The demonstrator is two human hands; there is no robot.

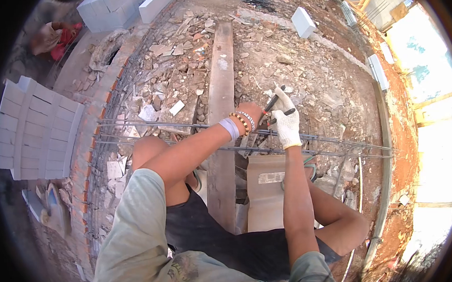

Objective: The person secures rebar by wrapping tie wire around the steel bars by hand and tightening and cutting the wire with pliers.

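My right hand, in a white knit glove, is closed at the dark handles of a pair of pincers. The two handles stand apart, and the tool's jaws are hidden. Bare and wearing bead bracelets and a pale wristband, my left hand meets the tool from the left. Its fingers look curled, but what they grip is hidden. Both hands are just above long steel rebars, which run crosswise in front of my knees. Beneath the bars lies a long wooden plank.
Broken rubble covers the ground. Stacked pale blocks stand at the left, beside a low brick edge. A single block lies ahead. Another person is at the far left. A bent sheet lies between my legs.
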